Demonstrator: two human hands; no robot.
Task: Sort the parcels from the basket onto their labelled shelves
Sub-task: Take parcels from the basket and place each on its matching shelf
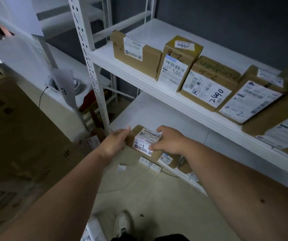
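Part of the sorting looks done: the upper shelf already carries a row of parcels marked 4-2, among them the first box at the left end, a taller box beside it, one with 2490 written on its label, and a flat one further right, with another lying at the frame's right edge. The lower shelf looks mostly bare next to that, so I'd say the 4-3 lot has barely begun. The basket is not in sight, so I can't tell how many parcels are left to sort. The one in hand is a small carton marked 4-3, sitting at the front left corner of the lower shelf, close to the upright post. It lies between the two hands: the left hand grips its left end with fingers curled round the edge, and the right hand holds its right end, thumb over the top and fingertips on the label. Whether the carton rests fully on the shelf or hangs just over it I can't make out; it seems about to be set down there
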